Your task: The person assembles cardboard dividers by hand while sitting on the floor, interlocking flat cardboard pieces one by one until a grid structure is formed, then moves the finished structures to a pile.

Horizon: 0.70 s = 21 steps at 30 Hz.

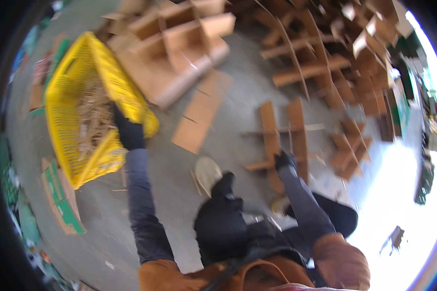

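Note:
My left hand (129,130), in a black glove, grips the near right rim of a yellow plastic crate (117,82); its fingers are partly hidden and blurred. Thin cardboard strips (96,114) lie heaped inside this crate, which looks tilted. To the right, my right hand (285,161), also gloved in black, is closed on a panel of a brown cardboard divider (297,131). Its crossed, slotted panels stand near my right foot. Between the two hands lies a flat slotted cardboard piece (199,116) on the floor.
Stacked cardboard dividers (179,39) stand beyond the crate, with a large pile of dividers (320,53) at the far right. A smaller divider (350,149) sits right of my right hand. A green-and-brown flattened box (62,199) lies near left. My shoe (208,175) is on the grey floor.

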Each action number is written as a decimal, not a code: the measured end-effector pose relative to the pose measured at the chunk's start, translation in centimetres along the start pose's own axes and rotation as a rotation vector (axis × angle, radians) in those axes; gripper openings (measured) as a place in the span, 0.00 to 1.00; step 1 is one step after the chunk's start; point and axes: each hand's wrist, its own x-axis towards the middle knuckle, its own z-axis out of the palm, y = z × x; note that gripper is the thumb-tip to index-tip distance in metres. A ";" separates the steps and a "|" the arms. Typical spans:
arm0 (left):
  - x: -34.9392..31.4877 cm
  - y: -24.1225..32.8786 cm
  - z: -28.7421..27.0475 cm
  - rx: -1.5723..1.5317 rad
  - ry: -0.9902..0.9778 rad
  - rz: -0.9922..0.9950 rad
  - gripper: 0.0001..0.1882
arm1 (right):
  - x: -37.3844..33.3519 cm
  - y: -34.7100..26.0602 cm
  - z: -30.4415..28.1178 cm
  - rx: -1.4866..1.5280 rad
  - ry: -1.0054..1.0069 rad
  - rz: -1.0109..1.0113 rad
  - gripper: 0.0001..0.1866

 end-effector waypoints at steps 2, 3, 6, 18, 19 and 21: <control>3.1 7.6 -3.2 0.213 -0.351 -0.078 0.29 | -0.8 -0.6 -4.6 0.088 0.012 0.159 0.17; 4.0 7.0 -4.2 0.035 -0.296 -0.139 0.25 | -0.9 -0.5 -5.2 -0.022 0.112 0.060 0.20; 6.4 4.9 -7.4 0.021 0.044 0.037 0.31 | -4.3 -5.2 -12.5 -0.043 0.362 -0.223 0.19; 3.2 -0.7 -2.9 0.316 -0.104 0.145 0.20 | 16.6 -49.1 -39.8 -0.457 0.842 -0.811 0.18; 3.2 -1.3 -3.8 0.346 -0.100 0.161 0.20 | 17.7 -48.9 -34.7 -0.438 0.698 -0.865 0.17; 3.3 -1.8 -4.6 0.316 -0.113 0.158 0.19 | 20.5 -45.6 -22.2 -0.463 0.363 -0.870 0.16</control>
